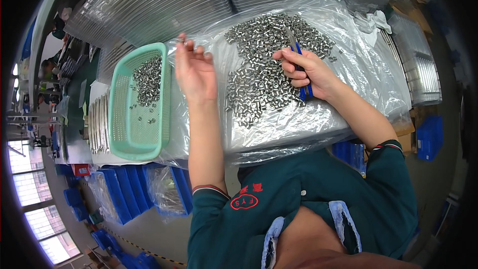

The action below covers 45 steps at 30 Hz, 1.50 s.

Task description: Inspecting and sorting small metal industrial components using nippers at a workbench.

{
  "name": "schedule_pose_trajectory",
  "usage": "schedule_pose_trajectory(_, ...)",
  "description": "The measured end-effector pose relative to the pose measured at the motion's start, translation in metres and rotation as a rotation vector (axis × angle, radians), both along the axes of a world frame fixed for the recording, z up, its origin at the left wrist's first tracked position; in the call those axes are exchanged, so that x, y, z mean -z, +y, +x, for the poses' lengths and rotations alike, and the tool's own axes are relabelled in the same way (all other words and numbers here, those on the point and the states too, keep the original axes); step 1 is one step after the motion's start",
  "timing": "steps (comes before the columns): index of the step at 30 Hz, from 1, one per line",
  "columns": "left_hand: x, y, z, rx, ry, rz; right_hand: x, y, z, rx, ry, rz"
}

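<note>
My left hand (196, 77) is raised, palm up, beside the right rim of a mint-green mesh basket (165, 104). Its thumb and forefinger meet in a pinch, and a tiny grey glint shows between them, too small to make out. My right hand (311, 72) is wrapped round blue-handled pliers (304, 93) with narrow metal jaws pointing away from me. Under and around that hand lies a broad spread of small shiny metal sleeves (261, 89) on clear plastic sheeting (318, 124). More metal sleeves (148, 82) are heaped toward the basket's far end, a few scattered lower down.
Stacks of clear ribbed plastic trays (164, 10) line the back, with another stack (416, 65) at the right. Metal rods (98, 124) lie left of the basket. Blue bins (122, 194) stand below the table edge; a white cloth (373, 25) lies at the back right.
</note>
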State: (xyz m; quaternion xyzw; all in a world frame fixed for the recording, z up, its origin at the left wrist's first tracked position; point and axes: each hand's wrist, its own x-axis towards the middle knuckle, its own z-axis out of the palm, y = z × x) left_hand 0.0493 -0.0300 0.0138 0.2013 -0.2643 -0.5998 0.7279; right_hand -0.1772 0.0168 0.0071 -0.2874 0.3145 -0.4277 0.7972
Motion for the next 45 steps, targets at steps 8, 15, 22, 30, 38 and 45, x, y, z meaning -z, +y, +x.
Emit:
schedule_pose_trajectory(8, 0.001, 0.001, 0.002, 0.013, -0.326, 0.164, 0.002, -0.001, 0.002, -0.015, -0.004, 0.015)
schedule_pose_trajectory(15, 0.03, 0.001, -0.021, -0.229, -1.969, -0.123, -0.001, 0.001, 0.003, 0.011, 0.022, 0.007)
schedule_pose_trajectory(22, 0.024, 0.003, -0.025, -0.253, -1.875, -0.139, -0.008, 0.002, 0.005, -0.007, 0.093, 0.042)
schedule_pose_trajectory(30, 0.027, 0.003, -0.029, -0.294, -1.853, -0.18, -0.002, 0.0, 0.004, -0.027, 0.083, 0.036)
schedule_pose_trajectory(38, 0.029, 0.003, -0.039, -0.006, -1.717, -0.199, 0.002, -0.001, 0.003, 0.022, 0.015, 0.016)
schedule_pose_trajectory(45, 0.02, 0.008, -0.042, -0.045, -1.623, -0.182, -0.001, 0.0, 0.004, 0.008, 0.045, 0.011)
